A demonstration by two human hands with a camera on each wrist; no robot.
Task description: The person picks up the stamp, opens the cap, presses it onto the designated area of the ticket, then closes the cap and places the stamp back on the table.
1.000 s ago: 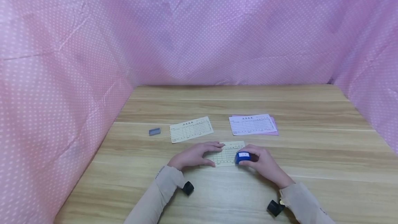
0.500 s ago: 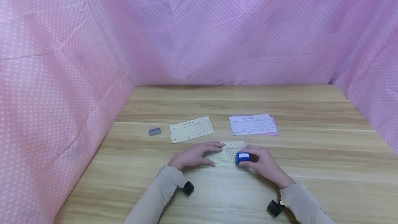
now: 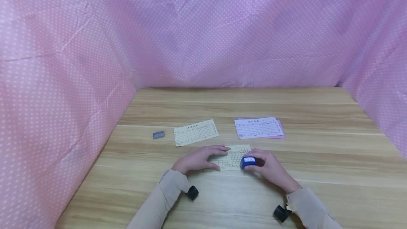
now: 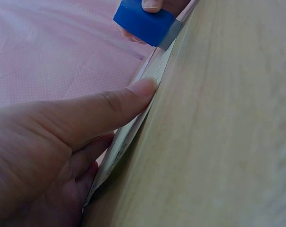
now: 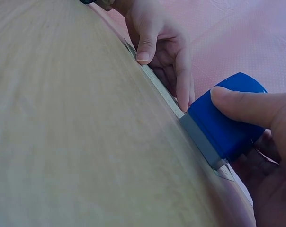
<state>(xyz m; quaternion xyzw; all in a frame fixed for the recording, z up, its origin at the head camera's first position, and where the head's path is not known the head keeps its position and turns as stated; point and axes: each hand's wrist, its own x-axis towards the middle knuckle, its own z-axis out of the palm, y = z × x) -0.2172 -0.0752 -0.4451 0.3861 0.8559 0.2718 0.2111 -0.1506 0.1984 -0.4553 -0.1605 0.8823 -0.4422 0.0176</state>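
Observation:
A pale yellow printed form lies on the table between both hands. My left hand rests on its left part, fingers extended; in the left wrist view the thumb lies on the paper, whose near-left edge lifts a little off the wood. With my right hand I grip a blue stamp between thumb and fingers. Its grey base stands on the right end of the form, as the right wrist view shows with the stamp upright on the paper. The stamp's printing face is hidden.
Behind the left hand lies another yellow form, with a small grey-blue stamp cap to its left. At the back right a white form overlaps a pink sheet. Pink dotted cloth hangs around the wooden table.

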